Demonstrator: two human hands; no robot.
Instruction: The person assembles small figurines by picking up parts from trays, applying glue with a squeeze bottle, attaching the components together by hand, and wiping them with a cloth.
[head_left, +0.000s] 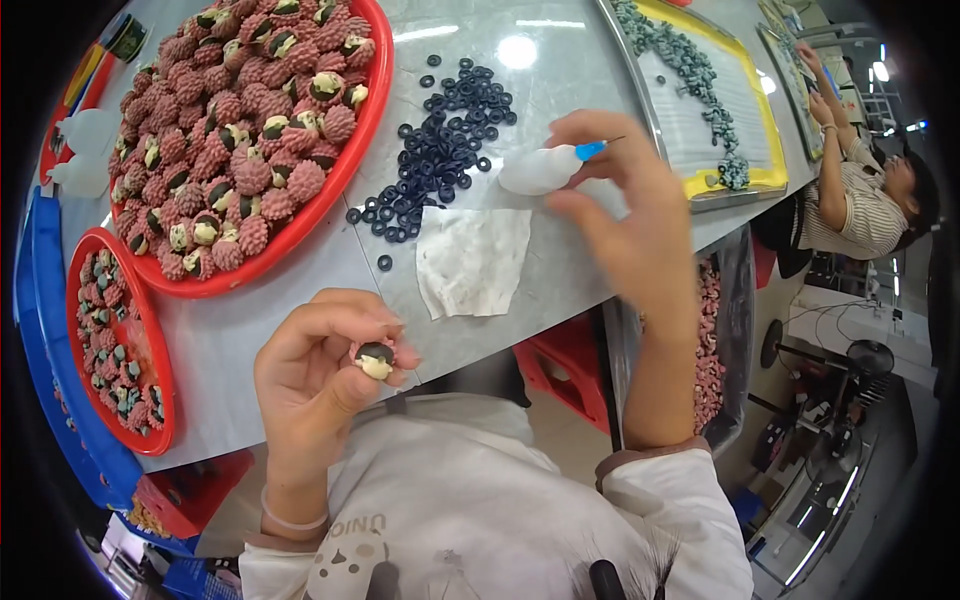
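Near the table's front edge, my left hand (318,365) is closed around a small pink ridged piece with a black and cream face (375,360), pinched between thumb and fingers. Farther right, my right hand (625,205) curls around a white squeeze bottle (535,172) with a blue needle tip (590,150). The bottle lies sideways, its needle pointing right across the hand. Part of the grip is hidden and slightly blurred. Below the bottle lies a crumpled white cloth (473,262). Many small dark blue rings (445,140) are heaped beside it.
A large red tray (372,110) of pink pieces fills the far left, with a smaller red tray (160,375) nearer. White bottles (88,135) stand beyond. At right is a yellow-edged tray (770,130) of grey-green pieces. Another person (850,200) works at far right; a red stool (570,370) sits below.
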